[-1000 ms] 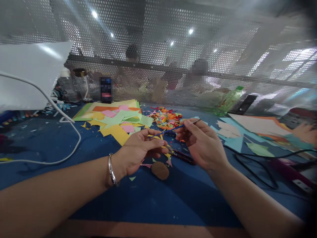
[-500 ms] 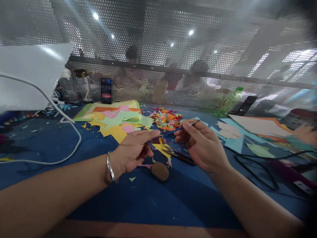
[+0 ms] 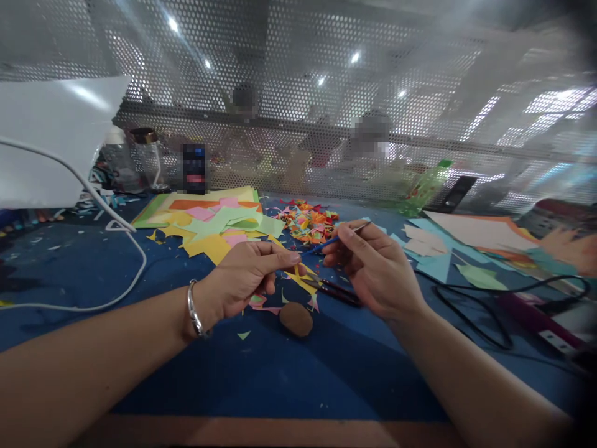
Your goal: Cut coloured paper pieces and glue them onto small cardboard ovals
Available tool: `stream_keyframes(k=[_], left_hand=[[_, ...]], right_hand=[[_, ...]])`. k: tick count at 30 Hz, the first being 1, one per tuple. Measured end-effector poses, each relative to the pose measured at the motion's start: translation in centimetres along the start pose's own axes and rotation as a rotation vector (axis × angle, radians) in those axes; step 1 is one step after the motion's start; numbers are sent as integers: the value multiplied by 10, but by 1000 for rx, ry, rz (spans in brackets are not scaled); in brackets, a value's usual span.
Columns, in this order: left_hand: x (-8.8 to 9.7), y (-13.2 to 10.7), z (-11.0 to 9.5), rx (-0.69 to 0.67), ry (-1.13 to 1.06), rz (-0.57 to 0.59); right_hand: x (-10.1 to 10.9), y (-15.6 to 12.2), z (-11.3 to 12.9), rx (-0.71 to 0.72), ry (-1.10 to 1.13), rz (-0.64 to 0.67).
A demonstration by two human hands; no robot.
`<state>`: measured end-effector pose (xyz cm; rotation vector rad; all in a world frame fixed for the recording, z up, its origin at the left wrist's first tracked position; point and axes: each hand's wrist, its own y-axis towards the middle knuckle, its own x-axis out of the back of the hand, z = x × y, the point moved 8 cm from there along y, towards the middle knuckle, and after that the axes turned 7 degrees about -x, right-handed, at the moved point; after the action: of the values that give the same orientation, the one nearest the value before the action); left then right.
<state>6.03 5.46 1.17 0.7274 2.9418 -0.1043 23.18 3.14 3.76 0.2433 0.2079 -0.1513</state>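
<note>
My left hand (image 3: 245,274), with a silver bangle at the wrist, pinches a small yellow paper strip (image 3: 297,270) between thumb and fingers. My right hand (image 3: 377,267) is closed on a thin blue stick-like tool (image 3: 323,245) with a dark, narrow end. Its blue end points at my left fingertips; whether it touches the strip I cannot tell. Below the hands lies a brown oval piece (image 3: 296,319), perhaps card. Dark-handled scissors (image 3: 338,292) lie beside my right hand. Behind the hands is a heap of small colourful paper bits (image 3: 310,223).
Coloured paper sheets and scraps (image 3: 224,221) lie left of centre, more sheets (image 3: 476,233) to the right. A white cable (image 3: 140,267) and a black cable (image 3: 466,323) cross the blue table. A phone (image 3: 194,168), a green bottle (image 3: 424,190) and a perforated screen (image 3: 298,143) stand behind.
The whole view has shifted slightly, so everything sits a little further left. The blue tool's end has drawn back slightly from across my left fingers. Both hands keep their grips.
</note>
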Motion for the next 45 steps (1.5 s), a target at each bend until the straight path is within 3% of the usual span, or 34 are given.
stream_keyframes(k=[8,23,31,38,45], left_hand=[[0,-2,-14,-137,118,-22],[-3,-1,-14,-181,266,88],[-3,2,-9,-179,223,137],[-1,1,-9,-156,159,79],[0,3,1,-63,76,120]], right_hand=[[-1,-1,-1,-67,46,-10],[-9,-3,-12,-143,-121,154],[-10,-3,-11,-171,-167,150],[-10,-3,-12,-142,-195,156],[-12,-6,-13,-170,-199,195]])
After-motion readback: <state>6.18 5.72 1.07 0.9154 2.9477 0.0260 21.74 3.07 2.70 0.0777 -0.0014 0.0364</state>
